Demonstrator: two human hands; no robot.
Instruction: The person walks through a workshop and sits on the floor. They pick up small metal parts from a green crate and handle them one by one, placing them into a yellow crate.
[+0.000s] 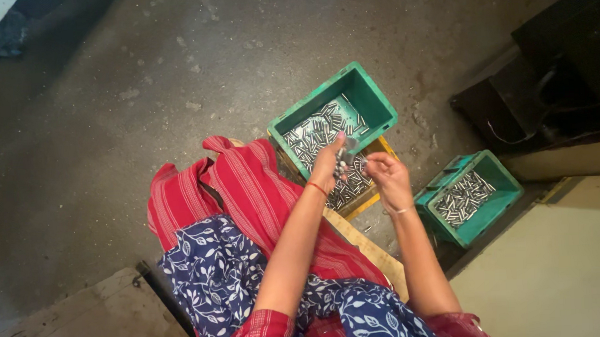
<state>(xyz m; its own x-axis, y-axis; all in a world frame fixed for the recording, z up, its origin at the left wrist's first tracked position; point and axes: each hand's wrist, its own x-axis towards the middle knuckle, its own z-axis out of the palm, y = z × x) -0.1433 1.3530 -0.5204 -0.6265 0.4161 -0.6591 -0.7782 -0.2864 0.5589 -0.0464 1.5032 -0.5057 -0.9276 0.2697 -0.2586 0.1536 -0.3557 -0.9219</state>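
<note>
A bunch of small metal pins (342, 164) is sitting pinched in the left hand (328, 166), whose fingers are curling closed around them over the near end of the big green crate (370, 96). Just to the right of that grip, the right hand (388, 177) is hovering with its fingertips drawn together toward the pins; whether it is actually nipping one is too small to tell. A red thread (317, 187) is circling the left wrist and a thin bangle (400, 211) is hanging on the right.

Directly under and beyond the grip, the green crate is holding a loose heap of the same silvery pins (315, 135), and it is resting on a yellow frame (371, 199). Further right of the hands, a smaller green crate (494, 205) is sitting apart with its own heap of pins.

Everything is standing on a rough, stained concrete floor (144, 81). Nearer than the grip, a red striped cloth (247, 183) and blue leaf-printed fabric (210, 271) are covering the person's lap, and a wooden plank (373, 252) is running beneath the forearms. Dark machinery (549, 73) is crowding the far right corner.
</note>
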